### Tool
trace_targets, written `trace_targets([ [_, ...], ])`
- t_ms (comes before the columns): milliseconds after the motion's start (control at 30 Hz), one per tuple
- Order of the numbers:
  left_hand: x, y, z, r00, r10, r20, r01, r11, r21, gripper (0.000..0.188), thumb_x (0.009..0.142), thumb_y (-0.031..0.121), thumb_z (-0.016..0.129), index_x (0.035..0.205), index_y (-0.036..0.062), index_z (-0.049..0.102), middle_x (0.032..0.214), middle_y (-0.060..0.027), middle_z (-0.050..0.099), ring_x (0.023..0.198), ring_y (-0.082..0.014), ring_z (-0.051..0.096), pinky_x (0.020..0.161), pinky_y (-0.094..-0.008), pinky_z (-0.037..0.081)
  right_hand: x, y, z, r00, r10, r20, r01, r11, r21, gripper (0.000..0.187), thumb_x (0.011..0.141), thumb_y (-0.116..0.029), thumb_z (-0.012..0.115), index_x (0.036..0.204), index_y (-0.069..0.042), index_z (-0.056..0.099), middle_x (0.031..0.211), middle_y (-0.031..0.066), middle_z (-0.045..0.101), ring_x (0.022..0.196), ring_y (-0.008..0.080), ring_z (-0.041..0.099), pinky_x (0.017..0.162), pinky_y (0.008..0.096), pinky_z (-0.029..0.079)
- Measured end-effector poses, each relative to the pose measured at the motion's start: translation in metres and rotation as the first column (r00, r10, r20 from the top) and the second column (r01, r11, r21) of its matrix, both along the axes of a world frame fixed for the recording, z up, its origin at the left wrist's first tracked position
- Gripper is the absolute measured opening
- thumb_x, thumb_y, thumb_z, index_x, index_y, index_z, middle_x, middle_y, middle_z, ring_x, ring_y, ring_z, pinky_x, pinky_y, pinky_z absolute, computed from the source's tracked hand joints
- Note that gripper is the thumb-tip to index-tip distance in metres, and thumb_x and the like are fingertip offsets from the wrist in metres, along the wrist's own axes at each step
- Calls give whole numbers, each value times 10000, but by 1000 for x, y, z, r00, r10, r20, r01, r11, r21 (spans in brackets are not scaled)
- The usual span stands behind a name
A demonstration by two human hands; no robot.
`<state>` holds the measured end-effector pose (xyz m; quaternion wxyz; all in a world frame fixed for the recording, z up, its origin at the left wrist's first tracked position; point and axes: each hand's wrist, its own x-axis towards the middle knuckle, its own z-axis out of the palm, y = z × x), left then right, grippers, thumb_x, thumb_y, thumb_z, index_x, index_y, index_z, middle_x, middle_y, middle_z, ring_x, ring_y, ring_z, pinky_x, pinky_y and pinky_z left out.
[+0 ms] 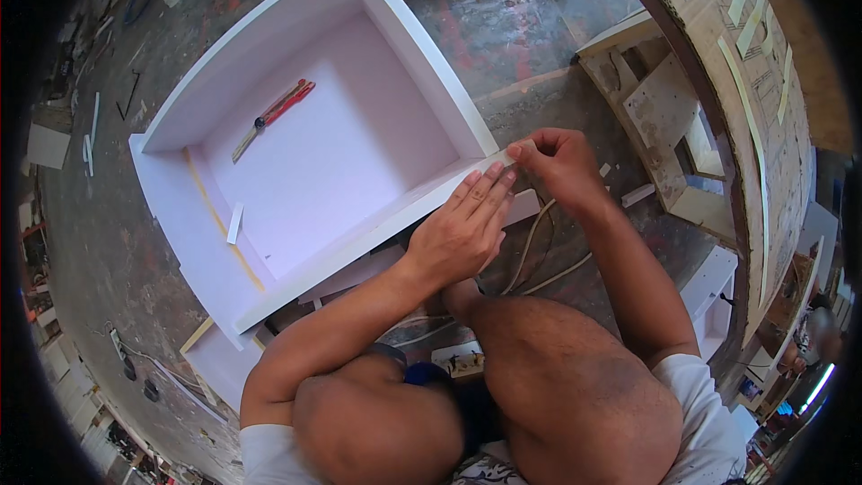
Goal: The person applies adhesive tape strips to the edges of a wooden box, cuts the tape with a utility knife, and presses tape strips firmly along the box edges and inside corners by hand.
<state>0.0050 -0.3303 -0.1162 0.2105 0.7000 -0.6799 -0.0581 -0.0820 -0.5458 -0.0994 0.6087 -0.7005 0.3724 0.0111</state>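
Note:
A white open box-like cabinet (341, 162) lies before me with its hollow side up. My left hand (462, 229) rests on its near edge, fingers stretched out and lying along the white rim near the right corner. Just beyond those fingertips, my right hand (561, 166) pinches the end of a thin white edging strip (503, 160) between thumb and fingers. Inside the cabinet lies a red-handled tool like a cutter knife (274, 119), with a dark round knob and a long yellowish end. A small white offcut (235, 223) sits near the left inner wall.
A large brown board (709, 63) with pale tape strips stands at the right, beside a wooden frame (646, 103). Cables (539, 242) run over the stained floor (99, 242) near my right arm. Another white panel piece (215, 355) lies at lower left.

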Motion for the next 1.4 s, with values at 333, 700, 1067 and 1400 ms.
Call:
trace_targets([
  [333,-2,0,1,999,34,-17,-34,999,-10,636,889,250,768,1421,-68,629,1626,-246,512,1563,-400,437,1296,-507,349,2,2,-13,999,-51,-14,52,997,53,204,947,-205,859,918,-13,795,843,18,763,770,67,635,707,277,504],
  [700,0,-14,-1,992,102,70,-104,994,34,833,847,221,779,1563,-85,484,1661,-277,450,1586,-408,396,1313,-510,309,-7,-11,-30,995,-98,28,90,972,216,239,987,-260,811,980,-21,789,886,24,754,800,96,649,730,273,502],
  [1067,13,12,3,999,12,-39,-10,998,55,682,1014,136,486,1668,-9,356,1758,-187,345,1640,-327,317,1343,-477,283,38,11,29,944,-31,330,240,751,-615,338,1106,-313,632,1205,0,715,1111,103,719,1038,234,646,924,375,504],
  [1400,35,170,32,980,199,-20,-192,962,192,670,1008,88,479,1664,7,369,1772,-125,337,1640,-261,324,1346,-445,295,129,89,68,824,522,218,-126,545,-829,184,984,-120,732,1144,-29,720,1103,156,716,1054,356,669,961,443,512],
])
